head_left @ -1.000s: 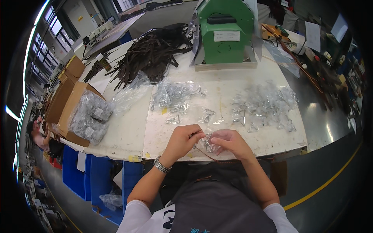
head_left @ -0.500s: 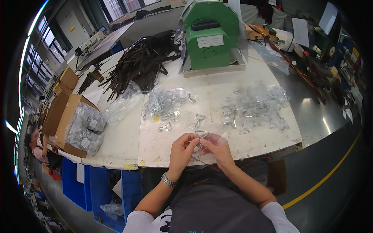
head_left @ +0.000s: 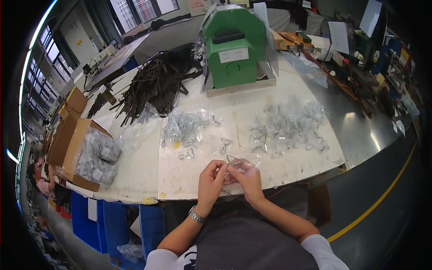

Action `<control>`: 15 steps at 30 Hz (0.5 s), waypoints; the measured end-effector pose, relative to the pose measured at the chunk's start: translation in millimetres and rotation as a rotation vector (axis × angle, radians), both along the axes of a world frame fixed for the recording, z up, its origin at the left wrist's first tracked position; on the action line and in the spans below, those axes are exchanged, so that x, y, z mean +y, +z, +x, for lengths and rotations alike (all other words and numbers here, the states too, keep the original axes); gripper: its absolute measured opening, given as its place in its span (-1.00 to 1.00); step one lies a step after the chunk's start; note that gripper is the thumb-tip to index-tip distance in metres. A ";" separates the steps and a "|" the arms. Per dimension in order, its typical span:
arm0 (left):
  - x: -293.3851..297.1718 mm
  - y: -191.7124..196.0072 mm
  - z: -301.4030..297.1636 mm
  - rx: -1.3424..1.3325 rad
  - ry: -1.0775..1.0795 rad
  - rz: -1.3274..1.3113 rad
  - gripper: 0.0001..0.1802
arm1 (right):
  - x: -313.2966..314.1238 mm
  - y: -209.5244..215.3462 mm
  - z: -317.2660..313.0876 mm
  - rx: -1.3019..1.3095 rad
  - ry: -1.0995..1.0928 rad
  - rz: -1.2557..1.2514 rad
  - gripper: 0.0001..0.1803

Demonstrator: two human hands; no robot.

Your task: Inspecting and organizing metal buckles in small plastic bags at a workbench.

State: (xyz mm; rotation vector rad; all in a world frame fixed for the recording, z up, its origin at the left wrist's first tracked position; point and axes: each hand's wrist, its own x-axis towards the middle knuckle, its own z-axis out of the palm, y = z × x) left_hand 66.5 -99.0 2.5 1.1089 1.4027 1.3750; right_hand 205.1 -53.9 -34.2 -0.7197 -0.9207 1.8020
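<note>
My left hand [head_left: 211,180] and my right hand [head_left: 246,179] meet at the near edge of the white table [head_left: 135,175]. Between them they pinch a small clear plastic bag [head_left: 245,165] with a triangular metal ring [head_left: 232,159] at its mouth. The left fingers grip the ring side, the right fingers hold the bag. A wristwatch [head_left: 196,214] sits on my left wrist. Just beyond my hands lie loose metal rings [head_left: 223,143], and to the right spreads a pile of filled clear bags [head_left: 288,123].
A green machine [head_left: 234,45] stands at the back. Dark straps [head_left: 157,83] lie heaped at the back left. A second pile of bags [head_left: 184,126] is mid-table. An open cardboard box [head_left: 85,155] of bagged parts sits left. Another person [head_left: 38,180] is at far left.
My hands have drawn nearer to the table edge and to me, still holding the bag and ring. The view has tilted, showing more of the machine.
</note>
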 end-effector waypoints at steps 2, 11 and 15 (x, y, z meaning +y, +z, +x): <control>-6.2 -5.6 6.5 -0.117 0.048 0.012 -0.88 | -4.2 -3.2 -1.0 0.002 0.012 -0.005 -0.73; -13.6 -4.0 -26.6 0.210 0.110 0.092 -0.88 | 39.3 18.6 56.8 0.109 0.679 -0.003 -0.33; -1.9 9.5 -29.8 0.656 -0.130 0.386 -0.87 | 40.2 48.6 65.7 -0.270 0.599 0.081 -0.55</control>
